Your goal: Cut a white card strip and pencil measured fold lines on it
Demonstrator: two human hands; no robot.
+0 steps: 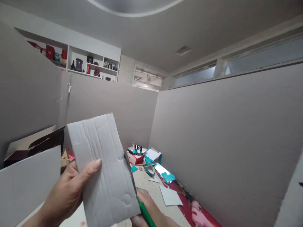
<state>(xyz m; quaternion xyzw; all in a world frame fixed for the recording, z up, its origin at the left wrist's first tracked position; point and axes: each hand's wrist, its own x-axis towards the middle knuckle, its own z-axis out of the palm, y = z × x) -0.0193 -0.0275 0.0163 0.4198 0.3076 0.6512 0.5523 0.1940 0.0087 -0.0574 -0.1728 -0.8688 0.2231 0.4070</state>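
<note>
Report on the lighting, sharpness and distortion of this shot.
Head view: soft, dim light, the windows paler than the grey partition; head view: creases read clearly on the white cardboard in the left hand, with no strong glare on it; head view: small shelf items lack fine detail; head view: strong wide-angle look, straight edges leaning.

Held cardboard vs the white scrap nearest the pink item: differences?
Pose: the cardboard is raised in the left hand; the scrap lies below, unheld.
Surface: the cardboard is visibly creased; the scrap looks smooth.
Size: the cardboard fills more of the view, but is nearer.
Shared: both are whitish sheets.
</note>
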